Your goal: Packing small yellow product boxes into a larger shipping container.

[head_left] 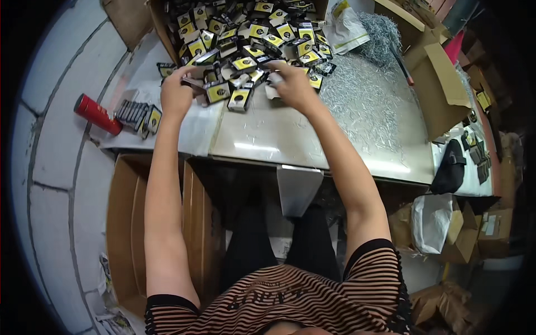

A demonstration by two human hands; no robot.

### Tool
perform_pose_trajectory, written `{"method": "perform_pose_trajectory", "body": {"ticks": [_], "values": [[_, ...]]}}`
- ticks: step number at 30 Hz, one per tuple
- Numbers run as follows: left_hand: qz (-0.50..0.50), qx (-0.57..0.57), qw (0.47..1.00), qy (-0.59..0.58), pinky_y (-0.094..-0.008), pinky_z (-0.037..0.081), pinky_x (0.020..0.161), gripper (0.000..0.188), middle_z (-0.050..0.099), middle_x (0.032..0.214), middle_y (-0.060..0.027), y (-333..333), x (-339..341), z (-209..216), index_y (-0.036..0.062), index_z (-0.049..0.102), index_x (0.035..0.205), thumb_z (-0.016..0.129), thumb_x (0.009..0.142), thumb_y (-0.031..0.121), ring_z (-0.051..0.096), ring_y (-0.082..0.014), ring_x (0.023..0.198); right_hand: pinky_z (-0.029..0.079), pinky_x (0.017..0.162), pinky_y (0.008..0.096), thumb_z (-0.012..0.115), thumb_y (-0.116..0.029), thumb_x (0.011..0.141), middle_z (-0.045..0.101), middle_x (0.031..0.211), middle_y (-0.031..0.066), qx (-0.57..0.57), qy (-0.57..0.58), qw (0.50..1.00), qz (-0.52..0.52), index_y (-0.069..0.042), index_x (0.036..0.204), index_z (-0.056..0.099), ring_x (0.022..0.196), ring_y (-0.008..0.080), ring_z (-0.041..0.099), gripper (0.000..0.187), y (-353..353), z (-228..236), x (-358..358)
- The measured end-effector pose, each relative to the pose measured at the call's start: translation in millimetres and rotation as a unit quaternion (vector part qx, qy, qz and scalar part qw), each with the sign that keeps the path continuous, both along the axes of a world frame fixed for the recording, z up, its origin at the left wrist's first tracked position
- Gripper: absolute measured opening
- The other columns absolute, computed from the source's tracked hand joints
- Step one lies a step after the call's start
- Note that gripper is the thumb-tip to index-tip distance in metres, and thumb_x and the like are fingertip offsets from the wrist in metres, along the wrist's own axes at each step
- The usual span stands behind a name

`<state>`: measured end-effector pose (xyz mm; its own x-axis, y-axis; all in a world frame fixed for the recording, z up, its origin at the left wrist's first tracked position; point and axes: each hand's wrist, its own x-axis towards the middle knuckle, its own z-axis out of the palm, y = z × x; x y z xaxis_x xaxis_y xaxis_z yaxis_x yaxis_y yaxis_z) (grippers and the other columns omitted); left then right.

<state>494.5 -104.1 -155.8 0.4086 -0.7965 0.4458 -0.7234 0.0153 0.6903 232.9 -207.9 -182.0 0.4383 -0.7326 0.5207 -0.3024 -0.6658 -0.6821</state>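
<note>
A large heap of small black-and-yellow boxes [258,30] spills out of an open carton onto the table. At the heap's near left edge, my left hand [177,92] is closed around a small box [193,82], seen edge-on. Over the heap's near right side, my right hand [295,88] is curled with its fingers among the boxes; something whitish shows at its fingertips, too small to name. Between my hands a loose box [239,99] lies at the table side of the pile, with another box [218,92] beside my left hand.
A row of stacked boxes [134,114] stands at the left beside a red cylinder [97,114]. Thin clear slivers [357,106] cover the table's right part, with a tangled heap [379,36] behind. An open carton [128,223] sits below the table's left edge; a metal chute [300,190] hangs at the front.
</note>
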Motion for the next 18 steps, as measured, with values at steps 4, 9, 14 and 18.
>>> {"method": "perform_pose_trajectory", "body": {"ticks": [4,9,14,18], "values": [[-0.150,-0.143,0.891,0.404,-0.0299,0.051,0.087,0.044,0.064,0.111,-0.0124,82,-72,-10,0.0002,0.066,0.107,0.039,0.076,-0.014,0.062,-0.0206,0.101,0.046,0.094,0.0361,0.060,-0.012,0.086,0.063,0.114,0.0147,-0.049,0.129,0.984,-0.111,-0.002,0.114,0.061,0.109,0.0327,0.059,0.029,90,15,-113],[-0.165,-0.002,0.840,0.517,-0.0307,0.054,0.070,0.039,0.065,0.102,-0.0110,223,-158,-108,-0.0029,0.053,0.123,0.059,0.085,0.005,0.066,-0.0191,0.087,0.040,0.102,0.0370,0.060,-0.015,0.089,0.056,0.126,0.0202,0.017,0.131,0.944,-0.302,0.000,0.123,0.055,0.119,0.0339,0.052,0.038,173,-49,-267],[-0.061,0.198,0.826,0.524,-0.0267,0.048,0.078,0.030,0.066,0.099,-0.0053,305,-178,-195,-0.0026,0.063,0.111,0.064,0.087,0.015,0.062,-0.0118,0.087,0.032,0.109,0.0384,0.051,-0.018,0.094,0.047,0.136,0.0216,0.046,0.200,0.906,-0.371,0.003,0.133,0.046,0.130,0.0338,0.041,0.044,207,-62,-327],[-0.108,0.252,0.819,0.504,-0.0290,0.048,0.084,0.028,0.065,0.101,-0.0059,288,-177,-231,-0.0033,0.060,0.112,0.063,0.087,0.010,0.061,-0.0137,0.093,0.029,0.112,0.0380,0.051,-0.029,0.095,0.035,0.146,0.0199,0.050,0.205,0.917,-0.339,-0.003,0.142,0.035,0.137,0.0330,0.032,0.056,170,-69,-272]]}}
